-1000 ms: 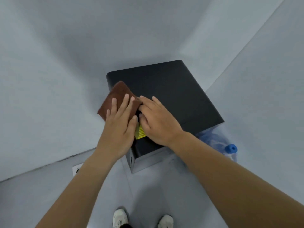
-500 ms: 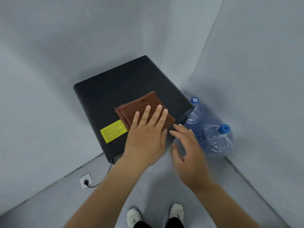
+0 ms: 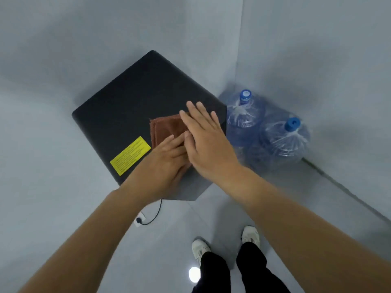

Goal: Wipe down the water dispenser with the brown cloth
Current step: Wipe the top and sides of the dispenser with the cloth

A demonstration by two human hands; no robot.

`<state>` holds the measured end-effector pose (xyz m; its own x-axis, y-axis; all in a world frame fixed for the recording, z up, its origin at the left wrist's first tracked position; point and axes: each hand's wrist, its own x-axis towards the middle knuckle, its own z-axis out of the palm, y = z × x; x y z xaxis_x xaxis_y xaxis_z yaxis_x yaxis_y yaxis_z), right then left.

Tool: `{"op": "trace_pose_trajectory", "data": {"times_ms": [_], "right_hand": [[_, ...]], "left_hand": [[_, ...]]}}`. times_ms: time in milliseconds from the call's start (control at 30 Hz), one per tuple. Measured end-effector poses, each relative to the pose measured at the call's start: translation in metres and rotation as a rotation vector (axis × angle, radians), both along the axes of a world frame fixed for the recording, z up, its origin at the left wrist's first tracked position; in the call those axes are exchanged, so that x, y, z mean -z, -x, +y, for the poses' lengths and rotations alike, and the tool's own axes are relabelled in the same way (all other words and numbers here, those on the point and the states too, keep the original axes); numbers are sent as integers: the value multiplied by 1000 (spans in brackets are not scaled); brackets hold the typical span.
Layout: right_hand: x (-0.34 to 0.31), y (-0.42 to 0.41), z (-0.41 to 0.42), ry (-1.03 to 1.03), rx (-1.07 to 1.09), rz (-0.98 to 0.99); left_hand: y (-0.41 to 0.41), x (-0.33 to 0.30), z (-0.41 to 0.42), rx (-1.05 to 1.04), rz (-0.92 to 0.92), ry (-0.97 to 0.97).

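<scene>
The water dispenser's flat black top (image 3: 131, 102) stands in a corner between grey walls, with a yellow label (image 3: 130, 155) near its front left edge. A folded brown cloth (image 3: 167, 127) lies on the top, right of the label. My left hand (image 3: 167, 166) presses down on the cloth's near part, fingers pointing toward the right. My right hand (image 3: 207, 142) lies flat over the cloth's right side and over my left fingertips, fingers straight and slightly spread. Most of the cloth is hidden under both hands.
Two large blue-capped water bottles (image 3: 243, 121) (image 3: 285, 142) stand on the floor right of the dispenser, against the wall. A black cord runs from the dispenser to a white floor socket (image 3: 140, 219). My white shoes (image 3: 200, 248) are on the grey floor below.
The cloth slid from the top's left edge to its right side under my left hand. My right hand lifted off, hung beside the dispenser, then came down over the cloth.
</scene>
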<state>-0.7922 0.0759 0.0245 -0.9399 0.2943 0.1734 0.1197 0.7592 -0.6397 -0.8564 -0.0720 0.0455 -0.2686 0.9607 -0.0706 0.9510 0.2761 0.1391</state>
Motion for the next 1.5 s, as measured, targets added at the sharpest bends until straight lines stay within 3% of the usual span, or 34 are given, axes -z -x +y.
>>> {"op": "trace_pose_trajectory", "data": {"times_ms": [67, 267, 400, 500, 567, 767, 867, 933, 1100, 1200, 1500], "right_hand": [[7, 4, -26, -96, -49, -32], [19, -11, -105, -239, 15, -124], [25, -15, -167, 143, 220, -116], [23, -11, -214, 544, 323, -39], [24, -7, -233, 706, 392, 11], [66, 27, -216, 1197, 751, 203], [102, 34, -183, 1405, 912, 156], [115, 31, -173, 1414, 879, 131], [83, 14, -239, 1219, 725, 419], [71, 10, -272, 1094, 674, 476], [89, 51, -110, 1018, 874, 386]], "left_hand": [[2, -7, -29, -78, -125, -95], [-10, -24, -86, -389, -73, -338], [14, -29, -98, -428, -23, -294], [26, -32, -91, -400, -138, -208], [32, -33, -87, -347, -194, -163], [37, -28, -74, -163, -238, -116], [35, -25, -70, -102, -199, -90], [34, -22, -67, -70, -172, -70], [33, -14, -56, -28, -172, -88], [32, -9, -49, -5, -170, -99], [37, -1, -38, 4, -178, -99]]}}
